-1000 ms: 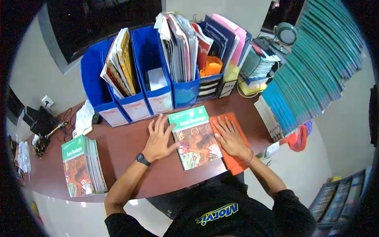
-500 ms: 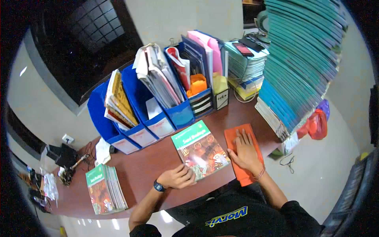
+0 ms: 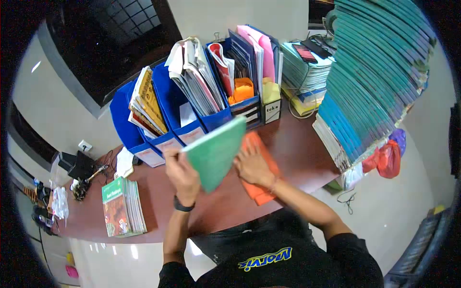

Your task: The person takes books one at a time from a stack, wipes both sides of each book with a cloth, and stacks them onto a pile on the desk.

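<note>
A book [image 3: 216, 153] is lifted off the desk and tilted, its plain green cover facing me and a little blurred. My left hand [image 3: 182, 175], with a dark watch on the wrist, is closed on the book's left edge. Flat on an orange folded cloth [image 3: 261, 185] lies my right hand [image 3: 254, 165], fingers stretched out, close to the book's right side. The cloth rests on the brown desk [image 3: 297, 149]. On the left part of the desk sits a stack of books [image 3: 122, 206] with green and brown covers.
Blue file holders [image 3: 165, 144] full of papers line the back of the desk. A tall leaning stack of green-edged books [image 3: 370, 91] rises at the right. Behind it, a phone [image 3: 305, 54] lies on a paper pile [image 3: 307, 74]. Cables and a black box [image 3: 79, 165] sit far left.
My left hand has picked the book up from the desk and turned it so its plain green side shows. My right hand and the orange cloth have shifted left.
</note>
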Demonstrator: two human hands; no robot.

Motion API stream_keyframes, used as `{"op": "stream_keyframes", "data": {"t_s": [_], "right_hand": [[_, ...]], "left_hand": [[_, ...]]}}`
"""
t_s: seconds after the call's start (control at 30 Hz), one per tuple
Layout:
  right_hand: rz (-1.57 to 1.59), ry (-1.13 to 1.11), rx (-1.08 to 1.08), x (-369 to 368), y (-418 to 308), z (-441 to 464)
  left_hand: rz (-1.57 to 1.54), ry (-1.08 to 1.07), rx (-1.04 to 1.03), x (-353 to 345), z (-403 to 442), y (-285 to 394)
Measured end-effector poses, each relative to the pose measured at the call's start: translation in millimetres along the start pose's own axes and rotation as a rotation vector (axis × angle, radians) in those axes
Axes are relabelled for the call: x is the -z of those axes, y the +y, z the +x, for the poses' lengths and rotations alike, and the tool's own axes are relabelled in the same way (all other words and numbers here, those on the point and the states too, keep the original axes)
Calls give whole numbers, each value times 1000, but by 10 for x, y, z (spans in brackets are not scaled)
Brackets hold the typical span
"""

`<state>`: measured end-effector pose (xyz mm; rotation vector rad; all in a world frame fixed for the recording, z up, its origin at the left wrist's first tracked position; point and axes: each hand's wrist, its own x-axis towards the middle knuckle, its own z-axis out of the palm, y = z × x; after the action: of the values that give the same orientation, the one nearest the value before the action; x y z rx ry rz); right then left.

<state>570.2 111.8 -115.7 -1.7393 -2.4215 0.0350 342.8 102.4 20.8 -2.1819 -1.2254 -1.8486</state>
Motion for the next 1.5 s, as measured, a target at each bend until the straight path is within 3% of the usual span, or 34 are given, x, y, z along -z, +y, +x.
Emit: {"op": "stream_keyframes", "data": {"t_s": [0.03,0.13,0.23,0.37,0.63,0.7,0.77,0.8,1.0,1.03,1.13,1.2,1.4,1.5], "right_hand": [[-26,199,95,-146,-157,35],[93,207,117,-426,-663,172],[204,175,362,-474,-1116,30],[299,-109,696,-154,-1713,-511],[357,125,829,-379,-1563,-794],[527,205,705,-363,-1282,-897],[337,134,537,-236,-880,-983],[218,253,463,-237,-647,-989],[110,213,-193,262,573,-1176],[121,253,-360,318,666,-1247],[48,294,-506,273,882,-1408],[-17,339,-645,212,949,-1444],[-223,262,-580,51,984,-1330],[-145,321,-402,-8,1109,-1175]], "left_hand": [[-29,104,62,75,64,-36],[143,104,22,548,277,-9],[457,125,47,1049,444,78],[635,165,-8,1649,457,-26],[639,200,20,1870,299,160],[586,193,15,1730,295,208],[473,121,42,1556,321,267],[469,125,45,1439,320,277],[192,-161,295,602,241,308],[161,-167,295,439,220,211],[141,-206,273,29,61,-486],[203,-359,406,-142,-84,-939],[335,-509,549,-260,-569,-1612],[-27,-484,831,-270,-686,-1648]]}}
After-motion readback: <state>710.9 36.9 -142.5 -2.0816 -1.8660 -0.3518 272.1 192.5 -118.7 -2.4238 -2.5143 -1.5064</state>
